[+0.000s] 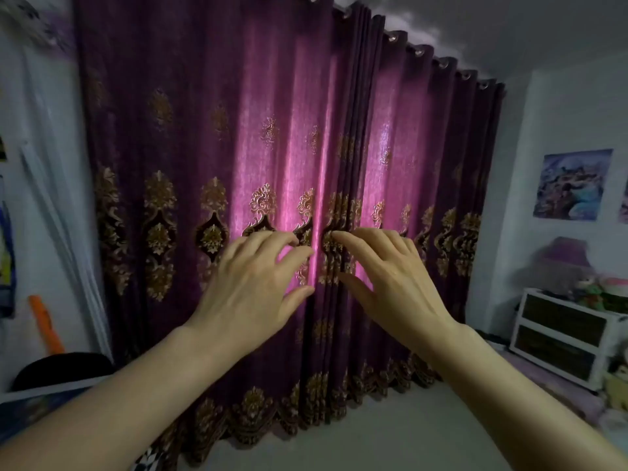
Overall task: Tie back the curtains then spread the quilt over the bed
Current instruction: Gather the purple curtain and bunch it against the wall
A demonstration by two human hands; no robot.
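- the left grip (251,277), a bare hand, was open: fingers spread and loosely bent, thumb out to the side, nothing held.
- the right grip (390,277), also bare, was open too, with fingers fanned and thumb pointing down and inward, nothing pinched.
- both were raised side by side with their backs to the camera, a narrow gap between them, and their fingertips at the cloth; whether they touched it could not be told.
- right behind them hung the curtains (204,130), drawn fully shut: purple fabric with gold motifs, hung by metal eyelets (418,52) from a rod along the top.
- the two panels met in a tight bunch of folds (353,130) just above the gap between the hands, with light glowing pink through the cloth on either side.
- the scalloped hem (251,416) reached down to a pale surface (390,433).
- to the right, a white drawer unit (560,338) carried soft toys (605,290), below a picture (572,185) on the wall.
- at far left an orange object (46,324) leaned near the wall.
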